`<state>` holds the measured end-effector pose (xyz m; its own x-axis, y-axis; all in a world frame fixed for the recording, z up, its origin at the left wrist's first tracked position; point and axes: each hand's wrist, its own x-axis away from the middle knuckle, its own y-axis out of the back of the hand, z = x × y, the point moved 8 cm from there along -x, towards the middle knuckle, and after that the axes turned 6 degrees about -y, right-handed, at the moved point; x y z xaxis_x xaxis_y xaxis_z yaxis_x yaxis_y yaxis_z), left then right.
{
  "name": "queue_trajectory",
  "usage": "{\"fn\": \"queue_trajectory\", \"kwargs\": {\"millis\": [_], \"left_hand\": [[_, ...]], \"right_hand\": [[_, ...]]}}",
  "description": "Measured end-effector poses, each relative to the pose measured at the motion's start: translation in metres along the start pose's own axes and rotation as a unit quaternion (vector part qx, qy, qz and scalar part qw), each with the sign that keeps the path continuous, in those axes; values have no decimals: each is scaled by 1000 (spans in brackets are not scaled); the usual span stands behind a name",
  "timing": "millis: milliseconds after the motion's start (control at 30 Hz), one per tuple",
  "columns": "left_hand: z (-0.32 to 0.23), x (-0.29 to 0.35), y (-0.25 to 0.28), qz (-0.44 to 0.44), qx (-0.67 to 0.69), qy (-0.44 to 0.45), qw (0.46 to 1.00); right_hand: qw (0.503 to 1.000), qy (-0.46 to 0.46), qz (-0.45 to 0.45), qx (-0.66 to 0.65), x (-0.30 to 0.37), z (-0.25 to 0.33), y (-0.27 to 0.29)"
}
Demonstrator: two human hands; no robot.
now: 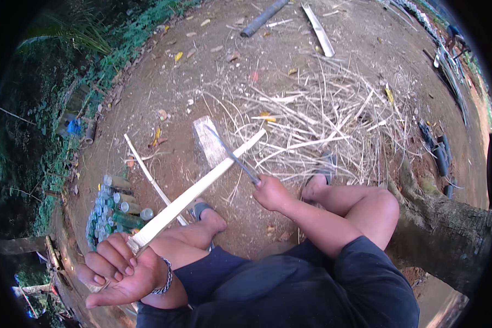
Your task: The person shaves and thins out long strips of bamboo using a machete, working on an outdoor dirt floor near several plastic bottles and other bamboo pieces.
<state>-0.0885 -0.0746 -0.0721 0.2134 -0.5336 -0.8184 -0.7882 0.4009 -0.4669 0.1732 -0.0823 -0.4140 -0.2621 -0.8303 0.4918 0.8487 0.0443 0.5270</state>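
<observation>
A long, pale split bamboo strip point(188, 202) slants from lower left up toward the middle. Its near end lies in my left hand point(123, 268), with the fingers curled over it and the thumb held out. My right hand point(273, 192) is closed round the grip of a long knife point(238, 159). The dark, narrow blade crosses the strip near its far end; I cannot tell how deeply it bites, if at all. Just beyond them a flat wooden block point(209, 143) lies on the dirt. Another thin strip point(150, 177) lies left of my foot.
A wide heap of thin strips and shavings point(322, 123) covers the ground ahead. Glass bottles point(117, 210) are stacked at left. A thick tree trunk point(448, 235) stretches along the right. Farther out lie a dark pole point(263, 17) and a split bamboo piece point(318, 30). A person point(458, 41) is far right.
</observation>
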Motion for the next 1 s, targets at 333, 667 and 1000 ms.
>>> {"fn": "queue_trajectory", "kwargs": {"millis": [333,667,1000], "left_hand": [[39,-33,-12,12,11,16,1000],[51,-78,11,38,-2,76,996],[55,-84,39,60,14,142,988]], "right_hand": [[982,-123,-11,141,-124,-164,2],[992,108,56,-34,-55,70,6],[972,227,-42,35,-67,54,0]]}}
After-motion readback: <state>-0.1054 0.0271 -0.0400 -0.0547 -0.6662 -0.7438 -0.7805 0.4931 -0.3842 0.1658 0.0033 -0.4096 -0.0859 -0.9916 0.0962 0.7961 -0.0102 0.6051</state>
